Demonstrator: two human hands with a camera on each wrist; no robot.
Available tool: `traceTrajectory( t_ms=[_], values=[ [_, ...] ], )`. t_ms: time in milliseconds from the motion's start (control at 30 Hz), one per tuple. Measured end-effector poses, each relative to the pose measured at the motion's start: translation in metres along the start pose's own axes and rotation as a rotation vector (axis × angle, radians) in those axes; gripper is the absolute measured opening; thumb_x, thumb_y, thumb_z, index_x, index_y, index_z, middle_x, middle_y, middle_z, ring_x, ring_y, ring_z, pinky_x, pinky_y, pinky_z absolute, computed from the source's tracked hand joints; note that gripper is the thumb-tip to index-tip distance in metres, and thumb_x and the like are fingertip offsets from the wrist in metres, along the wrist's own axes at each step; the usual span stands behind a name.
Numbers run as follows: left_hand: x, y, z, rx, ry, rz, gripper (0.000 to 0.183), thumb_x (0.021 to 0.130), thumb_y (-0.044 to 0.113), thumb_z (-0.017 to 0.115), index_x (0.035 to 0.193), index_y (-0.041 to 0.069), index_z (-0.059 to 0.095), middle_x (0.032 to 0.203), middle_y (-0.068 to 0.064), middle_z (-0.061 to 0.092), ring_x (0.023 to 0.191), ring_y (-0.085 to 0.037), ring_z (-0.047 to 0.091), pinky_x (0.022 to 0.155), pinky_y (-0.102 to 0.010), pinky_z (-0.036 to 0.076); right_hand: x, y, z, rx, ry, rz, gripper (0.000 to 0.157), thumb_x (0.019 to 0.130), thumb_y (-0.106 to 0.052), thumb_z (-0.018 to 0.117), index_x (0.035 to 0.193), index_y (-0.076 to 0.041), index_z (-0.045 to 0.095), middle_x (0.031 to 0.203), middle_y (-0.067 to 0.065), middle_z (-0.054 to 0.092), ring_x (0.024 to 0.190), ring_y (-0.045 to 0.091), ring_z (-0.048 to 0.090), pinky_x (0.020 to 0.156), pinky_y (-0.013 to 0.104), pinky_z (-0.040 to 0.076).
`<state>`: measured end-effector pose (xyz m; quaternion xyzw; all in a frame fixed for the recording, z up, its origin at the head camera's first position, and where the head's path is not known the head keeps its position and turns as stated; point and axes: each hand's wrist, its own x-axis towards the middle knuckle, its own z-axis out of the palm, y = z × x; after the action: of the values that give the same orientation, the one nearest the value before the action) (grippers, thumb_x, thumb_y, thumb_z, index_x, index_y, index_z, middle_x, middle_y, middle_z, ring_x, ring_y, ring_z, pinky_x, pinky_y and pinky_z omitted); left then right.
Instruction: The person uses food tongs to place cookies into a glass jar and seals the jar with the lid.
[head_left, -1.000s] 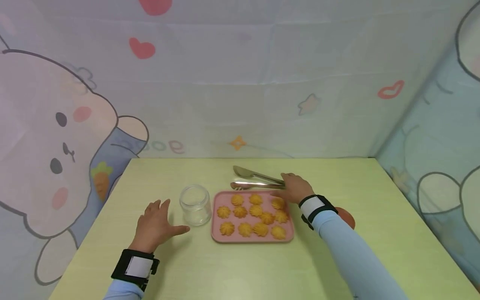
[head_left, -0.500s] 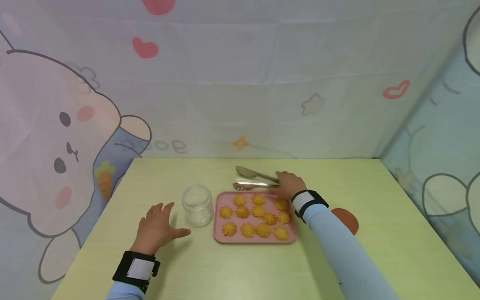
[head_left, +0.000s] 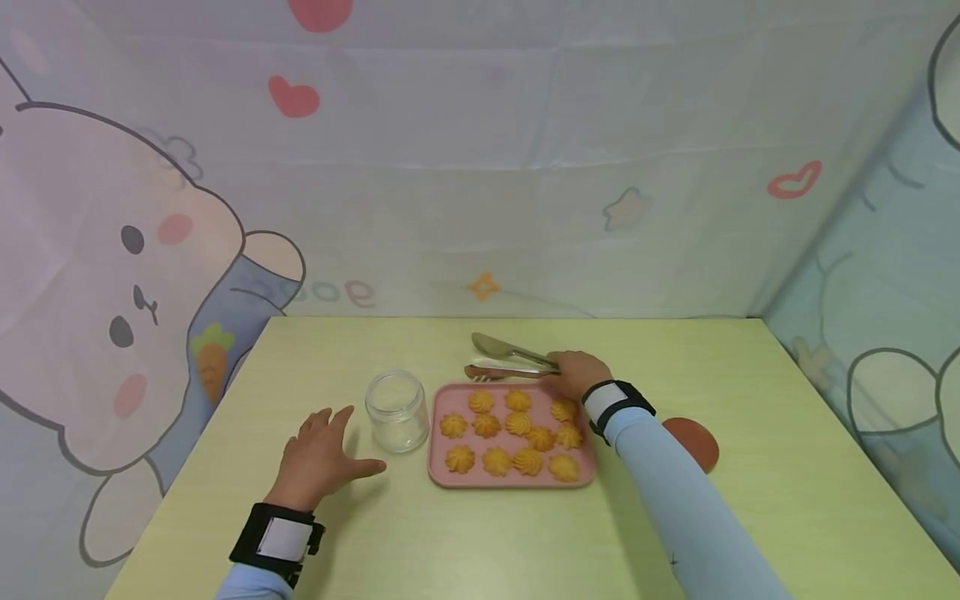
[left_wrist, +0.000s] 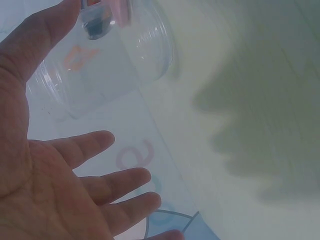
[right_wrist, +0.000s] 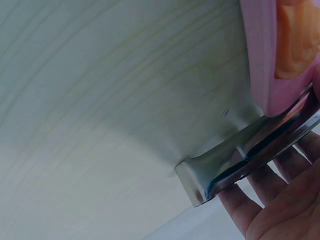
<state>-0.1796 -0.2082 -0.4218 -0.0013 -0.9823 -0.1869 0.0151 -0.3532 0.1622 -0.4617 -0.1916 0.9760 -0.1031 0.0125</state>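
In the head view, metal food tongs [head_left: 513,351] lie behind the pink tray, one arm spatula-like, the other fork-tipped. My right hand [head_left: 579,374] grips them near their bent end. In the right wrist view, fingers [right_wrist: 240,205] lie along one side of the tongs [right_wrist: 240,155], and a bit of thumb shows at the right edge. The pink tray [head_left: 512,482] bears several yellow piped cookies [head_left: 497,460]. My left hand [head_left: 315,461] is held spread, just left of a clear, uncovered jar [head_left: 397,411], apart from it. The left wrist view shows its fingers [left_wrist: 95,142] extended.
A round brown disc [head_left: 692,444] lies on the table right of the tray, partly behind my right forearm. The pale yellow table [head_left: 465,542] ends at a patterned cloth backdrop [head_left: 420,208] behind, with another cloth side at the right.
My right hand has shifted slightly left along the tongs, and its fingers have drawn in around them. The left hand stays nearly where it was. The view has turned slightly.
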Motion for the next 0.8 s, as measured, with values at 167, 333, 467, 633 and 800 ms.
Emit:
traceTrajectory(
  t_ms=[167,333,467,633,800],
  values=[
    [0.001,0.001,0.002,-0.007,-0.002,0.010,0.096,0.064,0.049,0.081,0.136,-0.004,0.046,0.133,-0.036,0.045,0.122,-0.050,0.037,0.091,-0.071,0.035,-0.003,0.001,0.001,-0.008,-0.002,0.000,0.049,0.091,-0.034,0.062,0.128,-0.002,0.059,0.117,0.022,0.067,0.103,0.036,0.061,0.089,0.051,0.050],
    [0.001,0.001,0.002,-0.009,-0.004,0.014,0.096,0.064,0.049,0.081,0.137,-0.004,0.045,0.133,-0.036,0.045,0.122,-0.050,0.037,0.091,-0.071,0.035,-0.006,0.008,0.000,0.021,-0.008,0.028,0.042,0.091,-0.034,0.062,0.119,-0.003,0.063,0.109,0.018,0.070,0.094,0.033,0.062,0.082,0.051,0.052],
    [0.002,0.002,0.001,-0.014,-0.012,0.010,0.097,0.064,0.050,0.080,0.137,-0.004,0.044,0.134,-0.035,0.044,0.123,-0.050,0.036,0.093,-0.070,0.035,-0.010,0.015,-0.004,0.040,0.001,0.057,0.041,0.090,-0.034,0.063,0.116,-0.003,0.064,0.103,0.017,0.070,0.086,0.031,0.062,0.074,0.050,0.052],
    [0.003,0.000,0.001,-0.010,-0.011,0.010,0.098,0.065,0.051,0.079,0.137,-0.004,0.044,0.134,-0.035,0.044,0.123,-0.050,0.036,0.093,-0.070,0.035,-0.017,0.024,-0.010,0.009,0.049,0.072,0.045,0.090,-0.038,0.062,0.119,-0.003,0.063,0.104,0.018,0.072,0.086,0.032,0.065,0.071,0.051,0.054],
    [0.004,-0.001,0.001,-0.007,-0.013,0.018,0.098,0.065,0.051,0.079,0.138,-0.005,0.043,0.134,-0.036,0.044,0.123,-0.051,0.036,0.092,-0.070,0.035,-0.026,0.026,-0.018,-0.017,0.096,0.076,0.047,0.090,-0.040,0.061,0.118,-0.001,0.063,0.102,0.020,0.072,0.083,0.034,0.066,0.068,0.052,0.055]
  ],
)
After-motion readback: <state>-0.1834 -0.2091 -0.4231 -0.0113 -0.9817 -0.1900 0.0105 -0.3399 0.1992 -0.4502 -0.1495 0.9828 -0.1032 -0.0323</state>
